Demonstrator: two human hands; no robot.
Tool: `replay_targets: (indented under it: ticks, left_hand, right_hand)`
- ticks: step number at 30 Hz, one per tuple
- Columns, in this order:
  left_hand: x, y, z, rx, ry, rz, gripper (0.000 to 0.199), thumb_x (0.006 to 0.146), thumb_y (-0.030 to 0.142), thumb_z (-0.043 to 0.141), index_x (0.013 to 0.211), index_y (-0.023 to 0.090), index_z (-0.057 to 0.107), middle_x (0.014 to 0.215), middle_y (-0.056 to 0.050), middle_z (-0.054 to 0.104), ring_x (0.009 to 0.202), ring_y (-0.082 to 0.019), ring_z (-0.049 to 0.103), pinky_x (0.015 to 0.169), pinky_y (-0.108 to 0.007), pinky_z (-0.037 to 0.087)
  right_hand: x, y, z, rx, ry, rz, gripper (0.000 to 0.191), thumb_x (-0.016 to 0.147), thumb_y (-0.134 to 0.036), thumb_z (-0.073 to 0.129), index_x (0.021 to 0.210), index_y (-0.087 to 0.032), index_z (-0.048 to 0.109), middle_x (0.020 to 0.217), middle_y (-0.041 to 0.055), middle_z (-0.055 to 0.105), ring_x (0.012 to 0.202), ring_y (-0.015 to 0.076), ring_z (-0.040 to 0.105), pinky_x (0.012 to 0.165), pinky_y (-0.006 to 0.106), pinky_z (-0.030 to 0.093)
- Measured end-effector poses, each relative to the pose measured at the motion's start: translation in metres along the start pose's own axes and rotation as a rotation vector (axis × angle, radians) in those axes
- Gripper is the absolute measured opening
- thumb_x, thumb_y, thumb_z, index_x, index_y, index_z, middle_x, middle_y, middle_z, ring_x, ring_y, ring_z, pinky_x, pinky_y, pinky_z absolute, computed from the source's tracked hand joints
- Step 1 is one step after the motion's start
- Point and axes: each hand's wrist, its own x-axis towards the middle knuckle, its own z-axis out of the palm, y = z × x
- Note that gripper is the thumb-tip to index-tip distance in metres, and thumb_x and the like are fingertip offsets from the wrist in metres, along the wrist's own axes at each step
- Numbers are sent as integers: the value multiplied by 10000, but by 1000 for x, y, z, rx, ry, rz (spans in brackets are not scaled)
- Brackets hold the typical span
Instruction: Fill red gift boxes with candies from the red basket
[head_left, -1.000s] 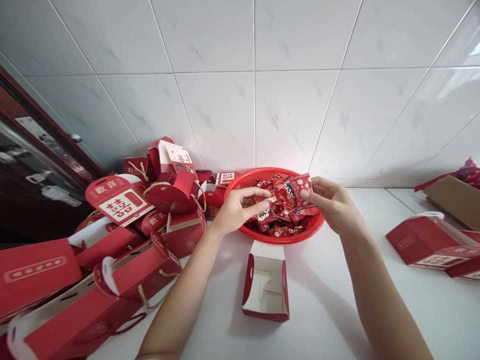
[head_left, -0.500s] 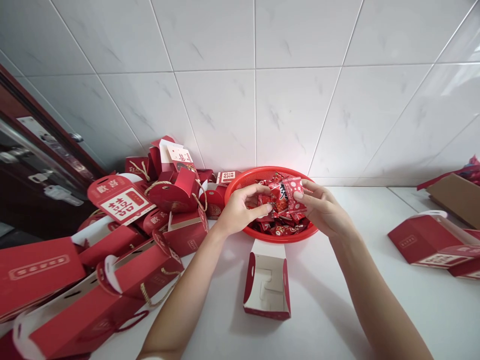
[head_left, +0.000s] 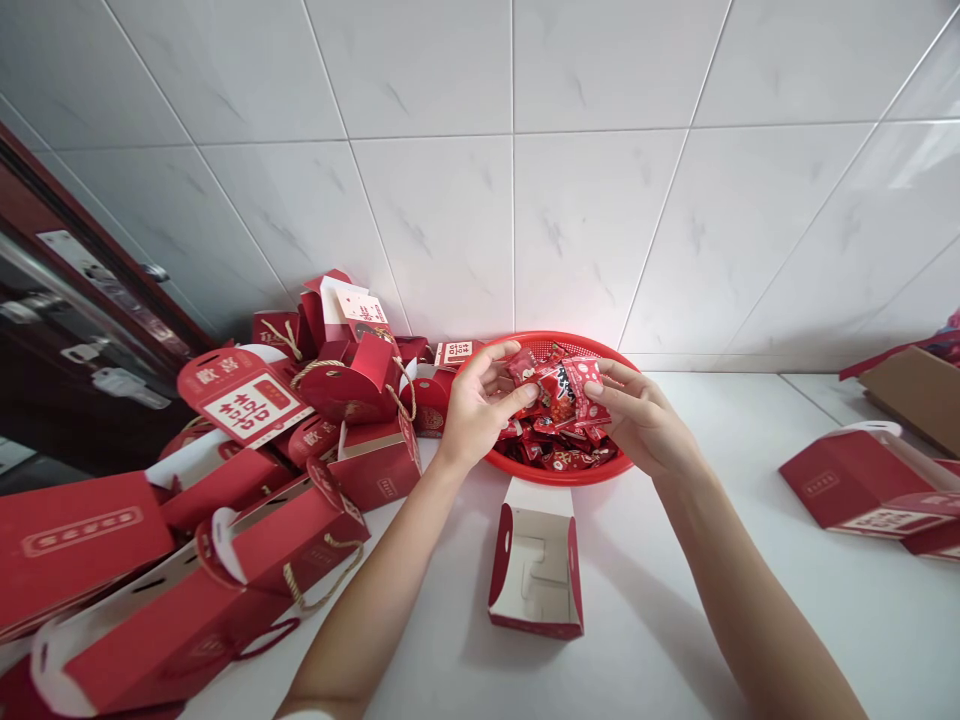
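Over the red plastic basket (head_left: 561, 476), both my hands hold small wrapped candies. My left hand (head_left: 478, 408) pinches a red candy packet (head_left: 523, 368) between thumb and fingers. Closed on a red-and-pink candy packet (head_left: 580, 386) with dark lettering is my right hand (head_left: 646, 418), its thumb on the front of the wrapper. The two packets overlap between the hands. Beneath them, several wrapped candies (head_left: 566, 458) lie in the basket. Just in front of the basket stands an open red gift box (head_left: 535, 575), its white inside showing.
Many red gift boxes (head_left: 255, 400) with rope handles are piled on the left. More red boxes (head_left: 862, 480) sit at the right, near a brown cardboard piece (head_left: 915, 395). A tiled wall (head_left: 435, 230) rises behind the white counter (head_left: 637, 620).
My left hand has gone from spread fingers near the candies to pinching a packet, which has come up beside the right-hand one. My right hand has barely moved, still gripping its packet.
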Motion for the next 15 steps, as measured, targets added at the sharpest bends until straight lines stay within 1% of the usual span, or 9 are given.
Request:
replay_targets:
  ticks: [4, 6, 10, 15]
  left_hand:
    - [0, 1, -1, 22, 8, 29, 532, 670, 280, 856, 1160, 201, 664, 1140, -68, 733, 949, -202, 706, 772, -290, 601]
    - [0, 2, -2, 47, -2, 46, 489, 684, 285, 844, 1134, 197, 675, 1129, -70, 733, 978, -213, 703, 780, -299, 607]
    - [-1, 5, -3, 117, -50, 59, 433, 715, 304, 820, 1115, 194, 695, 1058, -62, 739, 950, -213, 708, 771, -307, 615]
    - [0, 4, -4, 154, -63, 94, 436, 743, 338, 809, 1136, 195, 688, 1118, -74, 738, 978, -216, 713, 805, -312, 616]
  right_hand:
    - [0, 3, 1, -2, -3, -30, 234, 764, -314, 889, 968, -259, 788, 997, 23, 794, 880, 205, 736, 749, 326, 619]
    - [0, 3, 1, -13, -3, -33, 234, 786, -321, 871, 996, -254, 791, 1045, 39, 798, 923, 227, 744, 757, 337, 619]
    - [0, 2, 2, -39, -7, -32, 254, 793, -350, 861, 1014, -243, 796, 1096, 60, 800, 975, 264, 752, 778, 369, 620]
    - [-1, -1, 4, -49, -27, -5, 279, 783, -377, 867, 1009, -230, 796, 1075, 72, 802, 1011, 290, 752, 865, 431, 622]
